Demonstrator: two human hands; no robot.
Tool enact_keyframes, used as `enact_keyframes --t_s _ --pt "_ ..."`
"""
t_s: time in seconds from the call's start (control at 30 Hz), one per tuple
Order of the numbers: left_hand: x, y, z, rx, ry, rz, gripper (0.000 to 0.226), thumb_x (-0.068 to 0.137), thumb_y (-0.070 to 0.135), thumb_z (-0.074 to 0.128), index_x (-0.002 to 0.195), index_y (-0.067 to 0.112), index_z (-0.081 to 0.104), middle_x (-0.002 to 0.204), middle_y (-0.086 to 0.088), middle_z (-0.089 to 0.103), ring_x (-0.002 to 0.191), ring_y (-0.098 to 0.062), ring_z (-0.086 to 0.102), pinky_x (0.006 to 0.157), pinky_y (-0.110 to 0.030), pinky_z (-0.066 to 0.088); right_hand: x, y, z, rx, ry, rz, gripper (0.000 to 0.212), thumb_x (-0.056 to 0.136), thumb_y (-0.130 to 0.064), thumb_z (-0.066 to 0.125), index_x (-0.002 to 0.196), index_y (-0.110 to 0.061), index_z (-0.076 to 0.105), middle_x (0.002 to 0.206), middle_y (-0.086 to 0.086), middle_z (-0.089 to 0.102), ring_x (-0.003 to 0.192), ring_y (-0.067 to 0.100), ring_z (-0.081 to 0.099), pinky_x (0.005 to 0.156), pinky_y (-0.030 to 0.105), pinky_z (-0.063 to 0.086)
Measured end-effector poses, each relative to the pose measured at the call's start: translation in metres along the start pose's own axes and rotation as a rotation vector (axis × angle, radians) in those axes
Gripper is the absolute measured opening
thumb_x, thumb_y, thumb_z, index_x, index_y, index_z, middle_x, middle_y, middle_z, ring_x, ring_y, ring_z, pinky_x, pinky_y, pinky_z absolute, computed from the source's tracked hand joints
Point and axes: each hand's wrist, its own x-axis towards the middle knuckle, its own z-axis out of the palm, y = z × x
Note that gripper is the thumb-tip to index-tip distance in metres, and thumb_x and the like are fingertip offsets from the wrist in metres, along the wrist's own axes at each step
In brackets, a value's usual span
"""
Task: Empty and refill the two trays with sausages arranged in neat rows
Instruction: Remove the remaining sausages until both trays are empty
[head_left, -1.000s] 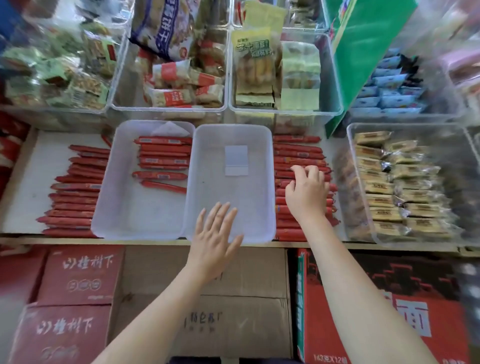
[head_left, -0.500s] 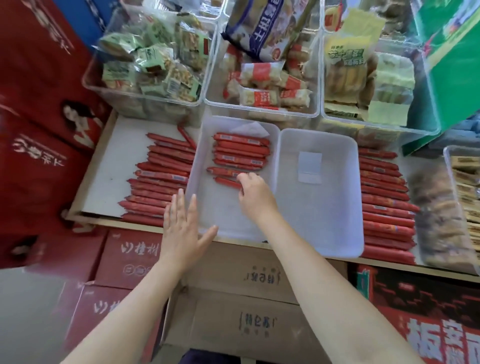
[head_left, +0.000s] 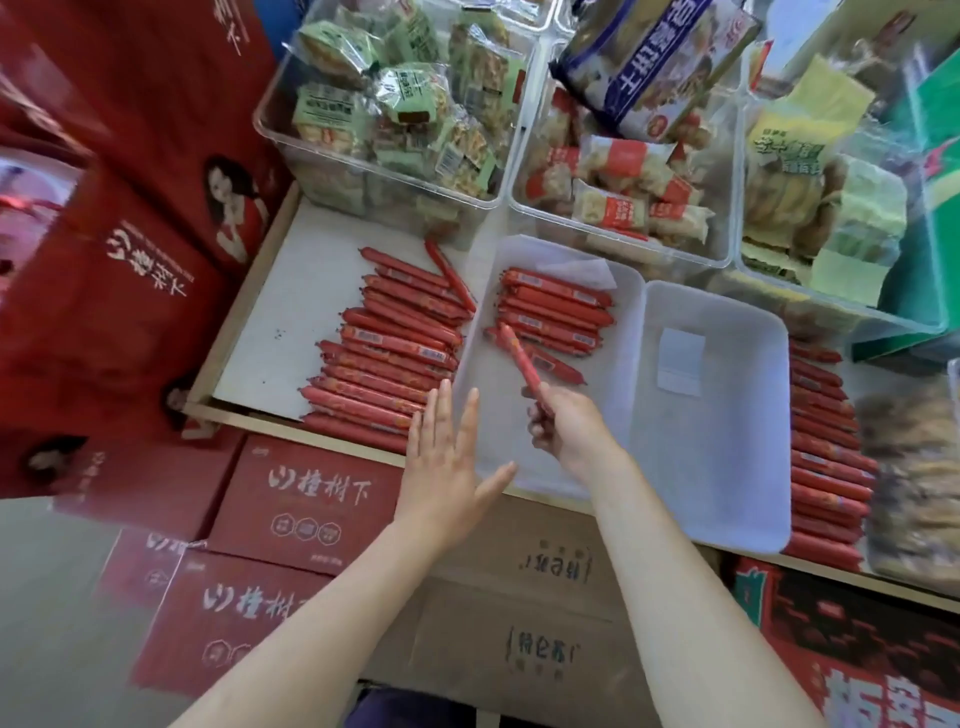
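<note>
From the head view, much is cut off or soft. The right pile (head_left: 826, 457) of sausages runs behind the right tray (head_left: 727, 441), so we see only its right part, and the clear bin (head_left: 914, 483) beyond it blurs at the frame's edge. The bins (head_left: 395, 119) of snack packs at the far side are cropped at the top. The print on the red boxes (head_left: 311, 499) below the shelf (head_left: 244, 317) is smeared, and we cannot read the labels on the sausages. Our right hand (head_left: 566, 426) hides the near end of the sausage (head_left: 522, 361) it holds, so we cannot tell just how the fingers wrap it; they are curled tight around that end.

The held sausage slants up and to the far left out of the fist, its free end over the near edge of the row (head_left: 553, 312) lying in the far part of the left tray (head_left: 483, 431). Whether that end touches the row we cannot tell. The left tray's near half is bare plastic. The right tray holds only a white slip (head_left: 679, 358).

Our left hand (head_left: 447, 462) is flat with fingers straight and slightly apart, thumb out to the right, holding nothing. Its fingertips (head_left: 444, 389) reach the near left corner of the left tray, just beside the left pile (head_left: 384, 358) on the shelf.
</note>
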Motion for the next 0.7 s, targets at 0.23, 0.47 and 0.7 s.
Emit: enact_keyframes --t_s 0.23,0.47,0.7 --pt "0.021 0.027 -0.058 -1.021 0.191 -0.308 0.033 0.094 0.036 0.065 0.124 0.022 0.064 0.141 0.006 0.053 0.132 -0.007 0.046 0.109 -0.027 0.035 -0.044 -0.001 0.014 0.153 -0.332 -0.101 0.03 0.102 -0.031 0.045 0.115 -0.012 0.064 0.066 -0.001 0.04 0.054 0.012 0.035 0.054 0.023 0.029" --pt "0.048 0.008 -0.096 -1.134 0.323 -0.318 0.003 0.093 0.023 0.069 0.094 0.025 0.069 0.084 -0.003 0.074 0.083 -0.024 0.07 0.071 -0.036 0.056 -0.027 -0.008 0.021 -0.177 -0.051 -0.14 0.028 0.099 -0.033 0.056 0.105 -0.009 0.069 0.083 0.005 0.058 0.069 0.017 0.057 0.062 0.027 0.046" --pt "0.108 -0.031 -0.099 0.033 0.314 -0.051 0.048 0.097 0.01 0.048 0.143 0.025 0.051 0.123 -0.01 0.056 0.118 -0.031 0.045 0.075 -0.04 0.046 0.025 -0.011 0.0 -0.738 0.391 -0.405 0.034 0.09 -0.009 0.055 0.123 -0.011 0.059 0.127 0.009 0.051 0.115 0.024 0.053 0.096 0.029 0.041"
